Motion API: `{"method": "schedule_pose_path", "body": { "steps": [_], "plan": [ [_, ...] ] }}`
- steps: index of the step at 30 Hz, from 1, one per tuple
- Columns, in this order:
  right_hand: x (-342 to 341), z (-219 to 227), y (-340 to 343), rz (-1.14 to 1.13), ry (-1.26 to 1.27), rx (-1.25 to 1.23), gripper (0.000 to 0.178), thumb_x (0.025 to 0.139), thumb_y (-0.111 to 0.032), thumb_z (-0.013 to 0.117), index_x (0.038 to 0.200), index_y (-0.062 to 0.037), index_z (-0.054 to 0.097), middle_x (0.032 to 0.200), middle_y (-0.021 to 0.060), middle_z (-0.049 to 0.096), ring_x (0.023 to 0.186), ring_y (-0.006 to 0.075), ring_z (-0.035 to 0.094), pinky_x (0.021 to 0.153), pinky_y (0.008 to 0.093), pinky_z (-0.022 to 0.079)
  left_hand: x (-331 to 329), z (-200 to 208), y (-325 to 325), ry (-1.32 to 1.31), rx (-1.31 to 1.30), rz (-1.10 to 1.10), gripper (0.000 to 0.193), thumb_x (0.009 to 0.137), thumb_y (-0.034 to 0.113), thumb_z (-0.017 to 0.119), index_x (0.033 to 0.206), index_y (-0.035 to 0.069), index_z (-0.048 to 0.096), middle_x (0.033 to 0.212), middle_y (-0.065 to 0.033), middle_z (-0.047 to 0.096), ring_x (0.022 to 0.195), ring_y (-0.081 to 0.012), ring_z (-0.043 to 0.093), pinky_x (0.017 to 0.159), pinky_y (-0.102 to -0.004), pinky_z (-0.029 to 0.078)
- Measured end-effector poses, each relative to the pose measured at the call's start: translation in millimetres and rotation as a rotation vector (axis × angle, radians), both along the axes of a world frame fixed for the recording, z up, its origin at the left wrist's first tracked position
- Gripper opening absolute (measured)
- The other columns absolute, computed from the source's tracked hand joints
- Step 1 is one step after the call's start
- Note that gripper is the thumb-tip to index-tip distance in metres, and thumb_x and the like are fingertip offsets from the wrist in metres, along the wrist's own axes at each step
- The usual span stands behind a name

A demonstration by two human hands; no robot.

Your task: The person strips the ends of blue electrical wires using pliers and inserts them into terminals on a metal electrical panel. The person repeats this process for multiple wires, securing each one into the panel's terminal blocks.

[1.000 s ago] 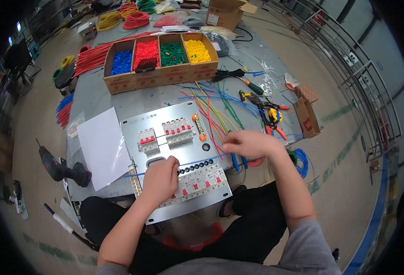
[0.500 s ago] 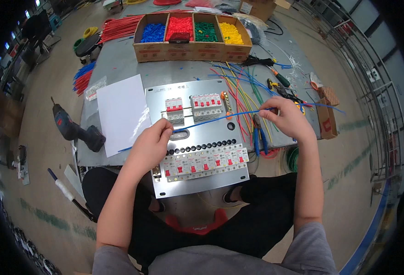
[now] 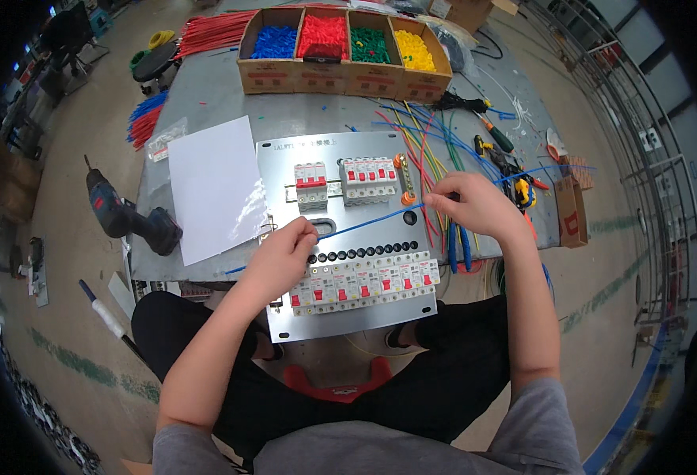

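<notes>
Blue wire (image 3: 368, 221), thin and plastic-coated, runs taut between both hands, slanting up across the grey metal panel (image 3: 281, 170) from lower left to upper right. Left hand (image 3: 285, 253) has a narrow pinch grip on the near end, just above the row of small black holes; right hand (image 3: 475, 207) is closed on the far end beside the orange-capped post at the panel's right edge, with the tail of the wire trailing on toward the tools. By the look of it, this wire is light and springy: it bends easily but wants to hold its curve, and the smooth jacket could slide through the fingers. A pinch close to each end, as now, looks like the sound way to hold it, and both hands are needed to keep it straight.

Now the packaging. At the far edge of the counter (image 3: 206, 95) sits a long cardboard box (image 3: 340, 75) with four compartments: blue, red, green and yellow pieces, left to right, with pale labels on its front wall. A blank white sheet (image 3: 214, 186) lies left of the panel, touching it. Right of the loose coloured wires (image 3: 424, 138) stands a small brown carton (image 3: 571, 210) with red printing. Two rows of white breakers with red switches (image 3: 360, 281) sit on the panel, and there is a line of small print along its top edge. A dark cordless drill (image 3: 127, 218) rests off the counter's left side.
</notes>
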State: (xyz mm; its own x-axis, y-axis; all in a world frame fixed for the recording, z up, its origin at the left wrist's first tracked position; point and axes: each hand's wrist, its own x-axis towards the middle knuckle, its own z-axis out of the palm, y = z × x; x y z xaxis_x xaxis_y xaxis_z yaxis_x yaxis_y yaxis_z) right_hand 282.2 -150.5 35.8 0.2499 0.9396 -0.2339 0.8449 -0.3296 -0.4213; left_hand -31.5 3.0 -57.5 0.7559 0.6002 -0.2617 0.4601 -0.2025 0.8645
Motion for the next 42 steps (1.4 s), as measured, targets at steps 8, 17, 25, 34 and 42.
{"method": "schedule_pose_path", "body": {
  "steps": [8, 17, 25, 34, 42],
  "plan": [
    [38, -46, 3, 0.008, 0.199, -0.265, 0.036, 0.098, -0.041, 0.077, 0.108, -0.0056, 0.081, 0.091, 0.0097, 0.076, 0.082, 0.0229, 0.068, 0.076, 0.0386, 0.055, 30, -14, -1, 0.078, -0.081, -0.077, 0.021, 0.105, 0.021, 0.06, 0.105, 0.001, 0.068, 0.077, -0.0046, 0.067, 0.07, -0.0146, 0.062, 0.068, -0.0316, 0.05],
    [75, -68, 4, -0.085, 0.32, -0.439, 0.03, 0.098, -0.033, 0.08, 0.107, -0.0039, 0.08, 0.085, 0.0011, 0.073, 0.078, 0.0123, 0.064, 0.075, 0.0316, 0.054, 65, -21, 0, 0.167, -0.108, -0.154, 0.024, 0.098, 0.02, 0.065, 0.096, -0.002, 0.075, 0.077, -0.0056, 0.071, 0.07, -0.0144, 0.063, 0.069, -0.0323, 0.051],
    [95, -80, 2, -0.114, 0.344, -0.46, 0.031, 0.096, -0.034, 0.082, 0.104, -0.0037, 0.08, 0.082, -0.0007, 0.071, 0.074, 0.0106, 0.062, 0.07, 0.0306, 0.053, 90, -18, 6, 0.334, -0.29, -0.176, 0.022, 0.096, 0.019, 0.068, 0.095, -0.001, 0.078, 0.077, -0.0057, 0.073, 0.065, -0.0132, 0.063, 0.063, -0.03, 0.051],
    [99, -90, -2, -0.039, 0.332, -0.427, 0.025, 0.093, -0.03, 0.084, 0.097, -0.0054, 0.082, 0.079, 0.0008, 0.072, 0.072, 0.0134, 0.064, 0.069, 0.0333, 0.051, 87, -30, -9, 0.308, -0.135, -0.209, 0.025, 0.097, 0.019, 0.069, 0.103, -0.002, 0.081, 0.082, -0.0085, 0.077, 0.07, -0.0154, 0.069, 0.07, -0.0318, 0.055],
    [76, -86, 14, 0.117, 0.334, -0.36, 0.022, 0.093, -0.025, 0.083, 0.104, -0.0053, 0.081, 0.088, 0.0022, 0.077, 0.083, 0.0131, 0.069, 0.076, 0.0306, 0.053, 88, -25, -13, 0.34, -0.051, -0.2, 0.028, 0.097, 0.02, 0.066, 0.103, -0.003, 0.08, 0.083, -0.0112, 0.078, 0.072, -0.0194, 0.071, 0.074, -0.0345, 0.057]
  ]
}}
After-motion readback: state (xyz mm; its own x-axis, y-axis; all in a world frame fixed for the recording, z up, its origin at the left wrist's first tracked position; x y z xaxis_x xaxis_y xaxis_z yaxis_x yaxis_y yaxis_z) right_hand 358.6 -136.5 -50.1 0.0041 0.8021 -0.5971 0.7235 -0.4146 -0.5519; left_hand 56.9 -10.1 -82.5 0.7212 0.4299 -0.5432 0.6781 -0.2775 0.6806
